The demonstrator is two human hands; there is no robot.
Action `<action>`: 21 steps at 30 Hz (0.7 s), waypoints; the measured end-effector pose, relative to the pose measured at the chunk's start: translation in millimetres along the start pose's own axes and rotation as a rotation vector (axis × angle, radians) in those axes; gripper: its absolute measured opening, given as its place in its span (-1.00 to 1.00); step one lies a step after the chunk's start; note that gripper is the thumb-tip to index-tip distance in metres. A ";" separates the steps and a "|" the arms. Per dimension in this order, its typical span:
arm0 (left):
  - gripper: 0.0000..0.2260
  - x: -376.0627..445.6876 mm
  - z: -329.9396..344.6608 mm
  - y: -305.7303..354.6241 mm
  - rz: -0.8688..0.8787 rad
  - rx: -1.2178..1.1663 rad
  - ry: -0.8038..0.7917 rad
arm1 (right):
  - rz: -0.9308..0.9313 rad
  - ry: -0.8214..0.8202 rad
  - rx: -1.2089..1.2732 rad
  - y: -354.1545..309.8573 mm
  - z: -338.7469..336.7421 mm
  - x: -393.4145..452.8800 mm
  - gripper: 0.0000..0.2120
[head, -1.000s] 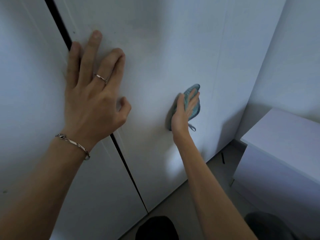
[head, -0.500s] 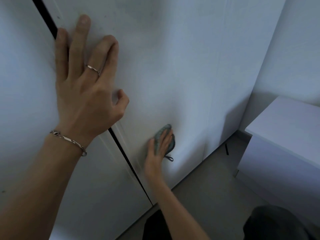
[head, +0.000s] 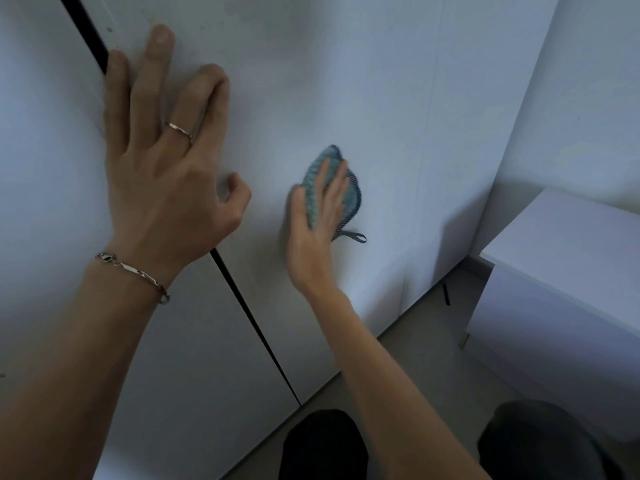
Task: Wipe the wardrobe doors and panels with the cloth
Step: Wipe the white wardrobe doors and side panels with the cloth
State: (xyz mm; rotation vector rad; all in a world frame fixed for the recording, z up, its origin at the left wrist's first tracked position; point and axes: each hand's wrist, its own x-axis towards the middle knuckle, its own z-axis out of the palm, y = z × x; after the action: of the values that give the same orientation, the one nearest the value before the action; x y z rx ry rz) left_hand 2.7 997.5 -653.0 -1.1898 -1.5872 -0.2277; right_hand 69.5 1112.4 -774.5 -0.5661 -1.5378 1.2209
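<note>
While pressed flat to the right-hand wardrobe door (head: 363,98), mid-height: blue cloth (head: 317,188), wiping under way.

Held there by right hand (head: 313,233), fingers straight, laid over it. Left hand (head: 166,174) spread wide, bracing across the dark gap (head: 254,323) between doors. Faint specks above; probably left door (head: 41,202), side panel (head: 478,133) yet to wipe.

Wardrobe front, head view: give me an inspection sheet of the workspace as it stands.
Surface: white wardrobe door, faint smudges near the top; dark gap to the neighbouring door.
Job's things: blue knitted cloth, small grey loop hanging from it.
Clutter: nothing seen.
Grips: left hand rests flat across the gap; right hand presses the cloth with straight fingers.
Cables: nothing seen.
Surroundings: white low cabinet at right, grey floor.
</note>
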 end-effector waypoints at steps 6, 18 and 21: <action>-0.41 0.3 -0.6 -0.1 0.003 0.011 0.002 | -0.237 -0.171 -0.304 62.8 23.7 -85.7 -0.44; -0.39 3.1 -3.3 1.5 0.000 -0.002 -0.001 | 0.314 0.140 0.135 22.8 -35.3 38.6 -0.37; -0.39 3.7 -3.5 2.7 -0.001 0.002 0.011 | -0.013 -0.003 0.001 -7.4 -10.4 17.9 -0.39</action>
State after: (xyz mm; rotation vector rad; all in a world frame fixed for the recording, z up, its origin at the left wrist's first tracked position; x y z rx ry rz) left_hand 7.3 998.6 -649.6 -1.1843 -1.5776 -0.2326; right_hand 74.5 1128.8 -760.8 -0.5533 -1.5411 1.2124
